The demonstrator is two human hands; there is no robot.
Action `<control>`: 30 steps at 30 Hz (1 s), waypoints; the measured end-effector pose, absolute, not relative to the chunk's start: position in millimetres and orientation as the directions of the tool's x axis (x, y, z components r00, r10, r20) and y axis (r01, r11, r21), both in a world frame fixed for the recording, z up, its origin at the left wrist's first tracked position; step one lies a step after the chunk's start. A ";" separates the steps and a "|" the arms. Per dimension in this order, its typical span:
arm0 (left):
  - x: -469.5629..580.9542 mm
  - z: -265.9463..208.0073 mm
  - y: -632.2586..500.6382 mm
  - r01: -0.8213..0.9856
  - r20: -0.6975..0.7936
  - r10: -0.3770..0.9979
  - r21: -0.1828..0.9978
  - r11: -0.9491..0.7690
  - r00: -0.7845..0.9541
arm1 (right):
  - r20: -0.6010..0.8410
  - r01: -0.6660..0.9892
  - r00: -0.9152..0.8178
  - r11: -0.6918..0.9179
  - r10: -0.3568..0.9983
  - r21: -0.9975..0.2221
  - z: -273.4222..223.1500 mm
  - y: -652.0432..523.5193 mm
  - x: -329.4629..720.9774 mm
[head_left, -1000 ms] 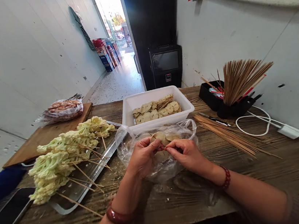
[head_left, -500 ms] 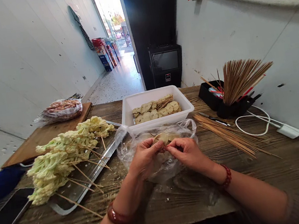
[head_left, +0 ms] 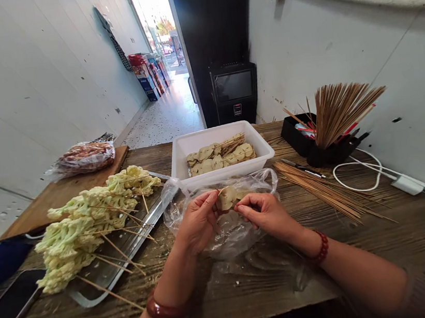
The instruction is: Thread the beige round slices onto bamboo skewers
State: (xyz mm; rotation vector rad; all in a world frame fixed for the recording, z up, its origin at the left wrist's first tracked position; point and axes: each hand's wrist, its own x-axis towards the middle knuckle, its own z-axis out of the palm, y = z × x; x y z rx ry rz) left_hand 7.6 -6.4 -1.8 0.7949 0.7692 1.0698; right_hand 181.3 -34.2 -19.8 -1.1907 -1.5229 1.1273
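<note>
Over a clear plastic bag (head_left: pixel 223 241) at the table's middle, my left hand (head_left: pixel 199 220) has its fingers closed on some thin, round, beige slices (head_left: pixel 227 197). My right hand (head_left: pixel 261 212) pinches at their lower right edge; what lies between its fingertips is too small to make out. Just beyond stands a white plastic tub (head_left: pixel 224 174) holding skewered slices (head_left: pixel 216 159) of the same beige kind, with their sticks pointing to the back right.
Skewered cauliflower (head_left: pixel 83 223) lies across a metal tray (head_left: pixel 122 262) on the left. Behind it, bagged food (head_left: pixel 85 157) rests on a wooden board (head_left: pixel 42 205). To the right are loose bamboo skewers (head_left: pixel 318 189), a black holder (head_left: pixel 325 154) full of skewers and a white cable (head_left: pixel 361 189).
My left hand has shifted slightly left and its thumb has lifted off the slices' front, so more of their faces show. My right hand stays pinched at their edge.
</note>
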 end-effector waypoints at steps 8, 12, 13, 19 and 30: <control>2.3 -3.6 -3.9 -0.368 -0.142 0.971 0.907 0.204 0.190 | 0.143 0.188 -0.175 0.176 0.974 -0.966 -14.3 -32.0 187.6; -8.7 -0.7 0.2 -0.226 -0.070 0.994 0.970 0.087 0.079 | 0.128 0.148 -0.171 0.154 0.977 -0.977 -7.0 -28.4 197.0; -11.7 -0.2 1.4 -0.175 -0.042 0.997 0.983 0.052 0.063 | 0.123 0.141 -0.173 0.148 0.977 -0.979 -6.0 -27.4 199.0; -18.0 -6.1 7.1 0.383 0.193 0.963 0.889 -0.253 0.188 | 0.160 0.192 -0.207 0.201 0.965 -0.961 -5.5 -24.5 202.6; 0.3 -25.5 1.6 0.693 0.211 0.819 0.447 -0.566 0.533 | 0.201 0.249 -0.190 0.245 0.961 -0.937 -6.6 -25.6 199.1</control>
